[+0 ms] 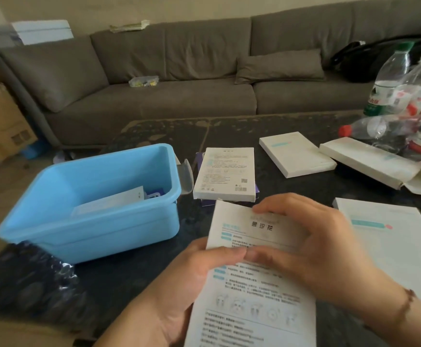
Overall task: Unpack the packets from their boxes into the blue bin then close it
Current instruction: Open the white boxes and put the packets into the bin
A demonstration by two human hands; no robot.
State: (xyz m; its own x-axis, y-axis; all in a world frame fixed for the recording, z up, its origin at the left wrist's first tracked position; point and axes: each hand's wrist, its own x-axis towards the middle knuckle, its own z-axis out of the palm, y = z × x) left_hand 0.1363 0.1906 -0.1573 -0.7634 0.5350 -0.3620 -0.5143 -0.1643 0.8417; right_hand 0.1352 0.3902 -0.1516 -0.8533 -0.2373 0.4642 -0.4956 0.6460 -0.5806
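A white printed box (252, 296) is held at lower centre of the frame, gripped from the left by the left hand (192, 279) and pinched at its upper end by the right hand (312, 246). The open blue bin (99, 221) is seen at centre left, a packet (111, 202) lying inside. More white boxes (225, 174) are spread across the dark table (134, 279).

**Bare hands, one bracelet**

Both forearms are bare, with no sleeves in view. The left hand (179, 284) wears nothing: no ring, watch or glove. The right hand (312, 249) is likewise ungloved, its fingers (274, 207) ringless. Around the right wrist sits a thin reddish-brown bracelet (407, 305) with small beads.
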